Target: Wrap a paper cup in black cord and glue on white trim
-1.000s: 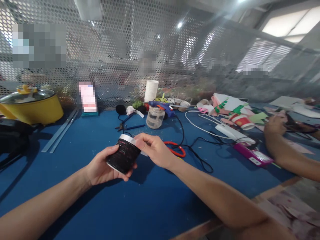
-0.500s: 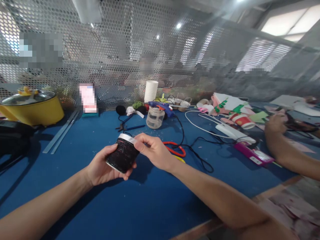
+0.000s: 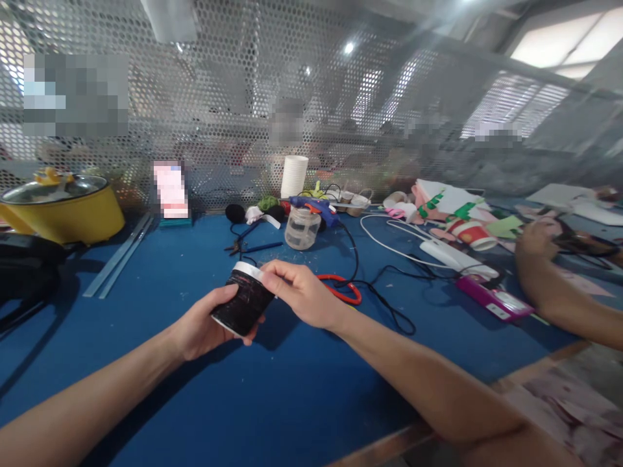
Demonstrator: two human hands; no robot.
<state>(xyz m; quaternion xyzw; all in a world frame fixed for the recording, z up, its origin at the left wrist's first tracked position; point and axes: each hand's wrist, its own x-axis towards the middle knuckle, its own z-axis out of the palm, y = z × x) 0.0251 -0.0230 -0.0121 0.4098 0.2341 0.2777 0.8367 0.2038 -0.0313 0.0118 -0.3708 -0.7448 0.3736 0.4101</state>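
Note:
A black-covered cup [image 3: 246, 303], with a white strip [image 3: 248, 270] around its upper end, is tilted above the blue table. My left hand [image 3: 207, 321] wraps around its side, thumb on the near face and fingertips showing beneath. At the cup's upper right edge, my right hand [image 3: 299, 292] pinches the white strip between thumb and fingers. Just beyond my hands lie pliers [image 3: 237, 246] and a clear plastic jar [image 3: 302, 230] with a blue glue gun [image 3: 324, 211] over it. Partly hidden behind my right wrist is a red ring-shaped handle [image 3: 355, 295].
A yellow pot [image 3: 73, 211] and two clear sticks [image 3: 119, 256] are at left, near a phone on a stand [image 3: 172, 194]. Stacked paper cups [image 3: 294, 176] stand behind. Cables, a white power strip [image 3: 457, 259] and a purple device [image 3: 491, 298] lie right, near another person's hand [image 3: 538, 246].
The cup has shifted slightly right and tilted a little more, with my left hand following. My right hand keeps its pinch at the rim, almost still.

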